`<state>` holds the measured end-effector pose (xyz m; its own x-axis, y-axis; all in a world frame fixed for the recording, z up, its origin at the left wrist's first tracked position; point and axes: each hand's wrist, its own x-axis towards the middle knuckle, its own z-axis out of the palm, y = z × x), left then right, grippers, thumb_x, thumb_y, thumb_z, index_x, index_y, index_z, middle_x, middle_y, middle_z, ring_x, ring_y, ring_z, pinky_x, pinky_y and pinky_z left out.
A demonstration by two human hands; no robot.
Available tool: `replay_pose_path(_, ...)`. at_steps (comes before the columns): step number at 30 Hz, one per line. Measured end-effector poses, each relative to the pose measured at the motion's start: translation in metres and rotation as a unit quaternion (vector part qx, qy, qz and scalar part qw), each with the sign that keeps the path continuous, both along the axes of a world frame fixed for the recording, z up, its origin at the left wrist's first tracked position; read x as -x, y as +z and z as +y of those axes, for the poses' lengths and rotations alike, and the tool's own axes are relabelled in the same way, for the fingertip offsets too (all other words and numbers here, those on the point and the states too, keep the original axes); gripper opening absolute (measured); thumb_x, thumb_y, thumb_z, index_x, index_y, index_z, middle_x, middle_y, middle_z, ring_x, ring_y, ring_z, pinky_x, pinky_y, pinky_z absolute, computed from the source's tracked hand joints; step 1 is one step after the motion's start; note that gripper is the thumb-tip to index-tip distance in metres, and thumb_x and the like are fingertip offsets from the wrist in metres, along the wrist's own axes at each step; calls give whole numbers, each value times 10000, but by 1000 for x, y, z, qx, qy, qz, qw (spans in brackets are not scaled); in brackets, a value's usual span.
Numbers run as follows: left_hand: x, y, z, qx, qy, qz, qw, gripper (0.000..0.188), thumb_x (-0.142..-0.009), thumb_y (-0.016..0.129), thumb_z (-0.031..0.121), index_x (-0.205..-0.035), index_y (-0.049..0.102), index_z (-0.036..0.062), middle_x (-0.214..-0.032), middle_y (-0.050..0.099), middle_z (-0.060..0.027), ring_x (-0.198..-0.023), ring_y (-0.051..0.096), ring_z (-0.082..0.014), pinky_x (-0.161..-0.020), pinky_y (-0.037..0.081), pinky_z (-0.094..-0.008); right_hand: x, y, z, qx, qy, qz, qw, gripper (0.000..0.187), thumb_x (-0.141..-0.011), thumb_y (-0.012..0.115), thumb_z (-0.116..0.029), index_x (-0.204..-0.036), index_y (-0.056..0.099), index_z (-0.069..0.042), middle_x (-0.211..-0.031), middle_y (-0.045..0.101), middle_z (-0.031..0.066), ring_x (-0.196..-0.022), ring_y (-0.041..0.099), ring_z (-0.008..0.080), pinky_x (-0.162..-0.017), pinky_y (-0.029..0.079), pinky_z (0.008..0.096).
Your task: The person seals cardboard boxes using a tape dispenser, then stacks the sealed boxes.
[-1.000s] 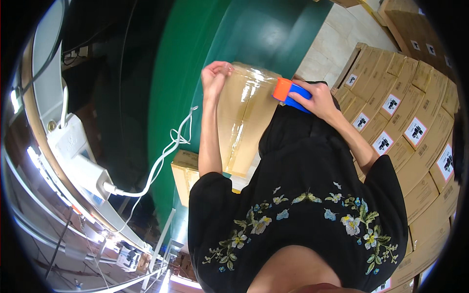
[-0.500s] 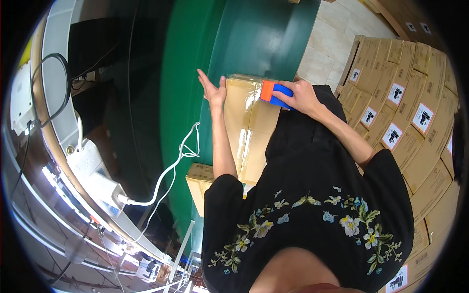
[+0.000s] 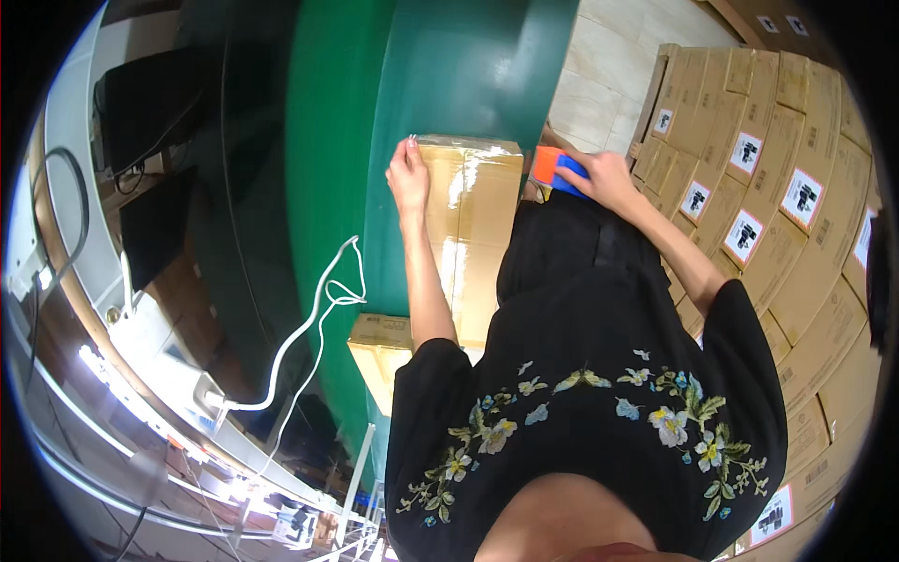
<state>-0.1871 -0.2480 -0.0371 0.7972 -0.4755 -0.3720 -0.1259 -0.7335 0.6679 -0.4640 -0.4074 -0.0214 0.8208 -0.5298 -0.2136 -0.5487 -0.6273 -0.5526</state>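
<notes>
A long cardboard box (image 3: 478,201) lies before me on the dark green bench, its top seam covered with shiny clear tape. At its far left corner my left hand (image 3: 409,178) is closed, fingers curled against the box edge. My right hand (image 3: 604,180) grips an orange and blue hand-held tape dispenser (image 3: 568,172), just past the box's far right side and apart from it. Part of the dispenser is hidden by my fingers.
A smaller carton (image 3: 379,361) stands beside my left elbow. A looped white cable (image 3: 318,309) hangs over the green bench (image 3: 459,66) on the left. Stacked cartons (image 3: 749,178) rise on my right, beyond the tiled floor (image 3: 604,75).
My right hand has carried the tape dispenser right, off the box top and beyond its side. My left hand, spread before, has closed at the box's far left corner.
</notes>
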Motion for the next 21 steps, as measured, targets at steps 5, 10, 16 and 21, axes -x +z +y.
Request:
replay_pose_path(5,-11,2,-8,-106,-173,-161,966,359,-906,452,301,-1026,652,27,-1096,631,-139,-1079,549,-359,-946,397,-438,-17,-21,2,-62,-47,-35,996,402,-803,590,-456,-915,683,-81,-657,625,168,-609,614,336,-614,503,433)
replay_pose_path(10,32,8,-59,-360,-430,-184,808,523,-918,312,425,-1004,676,60,-1181,589,-156,-1171,480,-375,-1023,283,-491,-40,-24,-6,-95,-100,135,981,426,-750,632,-424,-839,666,-9,-844,639,214,-779,638,346,-662,508,432)
replay_pose_path(16,62,-4,-89,-377,-435,-55,815,501,-892,329,437,-1127,625,108,-1189,585,-161,-1178,485,-354,-1026,242,-526,-112,-34,12,38,161,274,947,270,-743,635,-290,-901,675,-75,-907,665,121,-868,643,284,-661,516,425)
replay_pose_path(21,58,-1,-79,-241,-402,-50,882,443,-910,390,353,-1227,533,78,-1218,558,-168,-1185,486,-315,-1037,271,-468,-137,-38,16,273,445,328,787,224,-740,621,-196,-927,674,-84,-861,646,70,-794,601,271,-534,463,443)
